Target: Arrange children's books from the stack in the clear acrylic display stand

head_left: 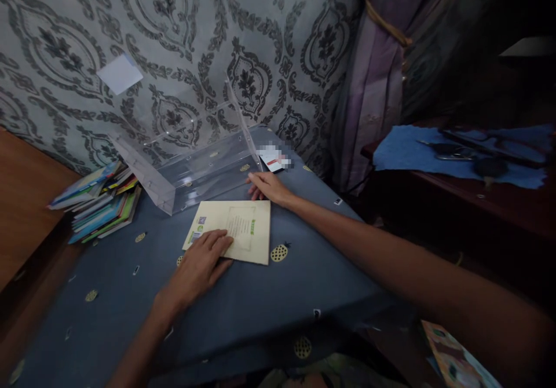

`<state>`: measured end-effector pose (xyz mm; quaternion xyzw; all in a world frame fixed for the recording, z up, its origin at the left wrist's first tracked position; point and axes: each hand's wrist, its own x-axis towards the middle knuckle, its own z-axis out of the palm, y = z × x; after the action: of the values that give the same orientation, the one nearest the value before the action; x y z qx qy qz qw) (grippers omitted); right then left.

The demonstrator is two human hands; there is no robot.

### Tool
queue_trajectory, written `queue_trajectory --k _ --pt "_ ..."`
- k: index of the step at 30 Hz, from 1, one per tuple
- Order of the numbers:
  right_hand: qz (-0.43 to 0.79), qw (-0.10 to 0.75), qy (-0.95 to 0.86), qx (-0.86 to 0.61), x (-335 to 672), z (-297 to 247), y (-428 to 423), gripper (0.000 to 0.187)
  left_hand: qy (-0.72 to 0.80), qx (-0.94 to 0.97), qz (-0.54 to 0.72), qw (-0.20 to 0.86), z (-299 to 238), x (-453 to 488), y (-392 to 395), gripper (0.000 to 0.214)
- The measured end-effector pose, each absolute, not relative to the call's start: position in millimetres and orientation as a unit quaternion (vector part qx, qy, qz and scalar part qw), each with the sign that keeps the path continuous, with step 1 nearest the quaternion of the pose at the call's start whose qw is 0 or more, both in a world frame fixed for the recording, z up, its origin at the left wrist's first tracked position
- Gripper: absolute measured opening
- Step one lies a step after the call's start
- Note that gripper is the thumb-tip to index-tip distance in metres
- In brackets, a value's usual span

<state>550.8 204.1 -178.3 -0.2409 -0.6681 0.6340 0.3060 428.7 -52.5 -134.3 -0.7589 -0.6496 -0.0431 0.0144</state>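
Observation:
A pale yellow book [249,249] lies flat on the table with its printed back cover up. My left hand [203,259] rests on the book's lower left part, fingers stretched out over the cover. Just beyond the book's far right corner is my right hand [270,187], its fingers loosely bent and partly apart, with nothing visible in them. It is close to the front right corner of a clear plastic rack [204,162]; whether it touches the rack I cannot tell. The rack stands against the wall with no books in it.
A stack of books [102,208] sits left of the rack. A small card [273,159], partly blurred, lies at its right. The patterned cloth [143,313] covers the table. At right, a blue cloth [399,153] bears glasses and keys. A colourful book [456,356] shows lower right.

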Motion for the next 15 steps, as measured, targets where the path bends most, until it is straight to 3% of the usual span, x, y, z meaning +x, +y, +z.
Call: queue_trajectory --k 7,11,15 --pt "0.464 0.305 -0.805 -0.209 554 -180 198 0.026 -0.671 -0.739 -0.058 0.000 -129 427 -54 0.034" --pt "0.398 0.284 -0.844 -0.222 557 -171 192 0.023 -0.783 -0.618 0.008 0.067 -133 434 -60 0.034" --pt "0.312 0.257 -0.880 -0.250 569 -158 173 0.022 -0.854 -0.517 0.037 0.044 -132 437 -67 0.036"
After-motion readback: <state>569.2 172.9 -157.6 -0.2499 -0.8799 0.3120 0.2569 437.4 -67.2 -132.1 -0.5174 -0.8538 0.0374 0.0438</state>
